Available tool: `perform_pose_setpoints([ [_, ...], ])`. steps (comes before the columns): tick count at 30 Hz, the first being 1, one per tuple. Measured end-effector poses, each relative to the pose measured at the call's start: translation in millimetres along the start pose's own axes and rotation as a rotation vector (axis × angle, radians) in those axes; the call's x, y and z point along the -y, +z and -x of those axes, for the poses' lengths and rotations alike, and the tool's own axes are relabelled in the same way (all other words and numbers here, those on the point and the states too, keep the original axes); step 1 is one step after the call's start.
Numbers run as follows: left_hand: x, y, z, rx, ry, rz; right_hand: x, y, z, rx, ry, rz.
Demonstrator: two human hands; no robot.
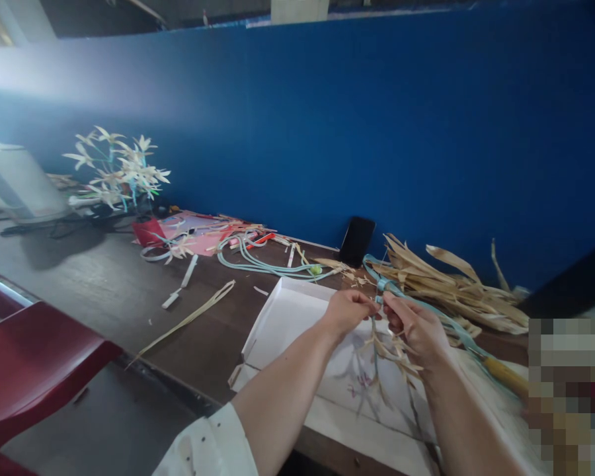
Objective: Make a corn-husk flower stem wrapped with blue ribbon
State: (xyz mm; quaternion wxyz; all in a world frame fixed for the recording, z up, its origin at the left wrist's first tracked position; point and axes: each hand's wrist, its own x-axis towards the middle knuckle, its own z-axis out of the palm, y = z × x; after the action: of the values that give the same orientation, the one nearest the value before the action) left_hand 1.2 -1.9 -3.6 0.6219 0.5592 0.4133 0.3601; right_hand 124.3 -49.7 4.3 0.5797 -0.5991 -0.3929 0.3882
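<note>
Both hands meet above an open white cardboard box (297,311). My left hand (348,313) is closed in a pinch at the thin stem of a dried-husk flower spray (391,357), whose pale petals hang downward. Close beside it, my right hand (416,325) pinches a light-blue strip (385,285) near the top of the stem. The fingertips nearly touch, and exactly where the strip meets the stem is hard to make out. Behind the right hand lies a heap of dry corn husks (441,281).
A dark phone (357,241) leans against the blue partition (297,132). Light-blue cord (262,268) lies coiled on the brown table (213,311). Further left stand a husk-flower arrangement (123,165) and a pale container (24,182). A yellow-handled tool (506,375) is at right, a red chair (34,363) at left.
</note>
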Motion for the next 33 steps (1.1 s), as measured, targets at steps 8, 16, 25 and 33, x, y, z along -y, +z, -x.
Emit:
perform_pose_setpoints([
  [8,2.4,1.3,0.7,0.009,0.037,-0.031,7.6,0.6,3.7,-0.068,0.005,0.193],
  [16,-1.3,-1.7,3.8,0.138,0.024,0.064,-2.0,-9.3,-3.5,-0.027,-0.086,0.207],
  [25,-1.8,-1.4,2.8,0.116,0.002,0.098,3.6,-4.2,2.3,-0.028,-0.126,0.206],
  [33,-5.3,1.1,4.2,0.075,-0.02,0.128,1.4,-5.7,1.6,0.0,-0.074,0.095],
])
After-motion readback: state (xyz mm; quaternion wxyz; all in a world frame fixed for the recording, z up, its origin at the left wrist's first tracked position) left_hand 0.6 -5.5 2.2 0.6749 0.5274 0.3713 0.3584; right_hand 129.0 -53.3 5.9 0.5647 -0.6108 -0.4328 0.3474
